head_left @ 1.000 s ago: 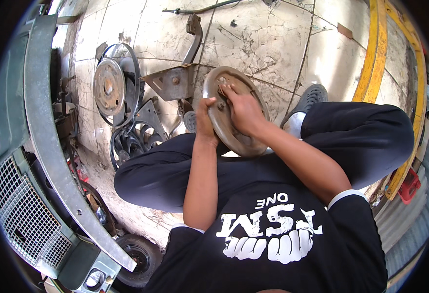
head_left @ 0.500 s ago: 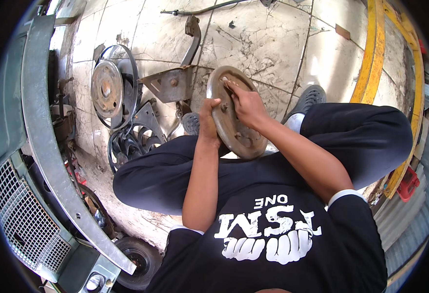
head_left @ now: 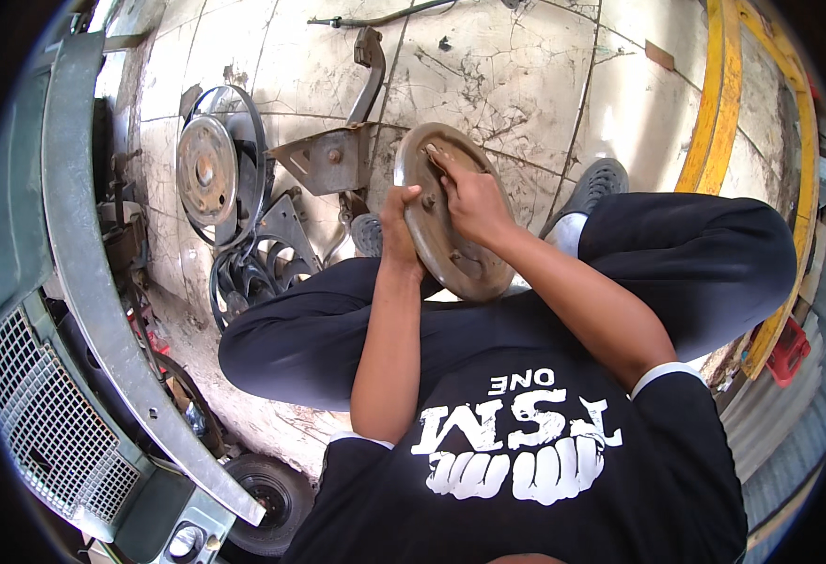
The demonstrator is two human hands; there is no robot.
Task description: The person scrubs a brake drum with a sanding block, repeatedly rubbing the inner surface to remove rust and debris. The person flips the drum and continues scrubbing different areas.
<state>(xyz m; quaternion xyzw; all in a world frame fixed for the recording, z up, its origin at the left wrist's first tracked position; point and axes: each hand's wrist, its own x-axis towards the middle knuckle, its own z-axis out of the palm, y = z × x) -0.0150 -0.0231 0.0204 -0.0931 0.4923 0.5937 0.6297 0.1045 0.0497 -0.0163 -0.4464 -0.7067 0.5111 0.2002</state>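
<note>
A round rusty metal disc stands on edge over my lap, tilted toward me. My left hand grips its left rim with the thumb near a small stud on the face. My right hand lies flat on the disc's face, fingers stretched toward the upper rim. I sit on the floor in dark trousers with both knees spread wide.
A metal bracket with a pedal arm lies on the cracked tiled floor beyond the disc. A round hub plate in a black ring and a fan lie to the left. A green vehicle grille runs along the left; yellow beams stand right.
The disc has tipped a little more upright and turned slightly. My right hand has slid up the face, fingers now reaching the upper rim.
</note>
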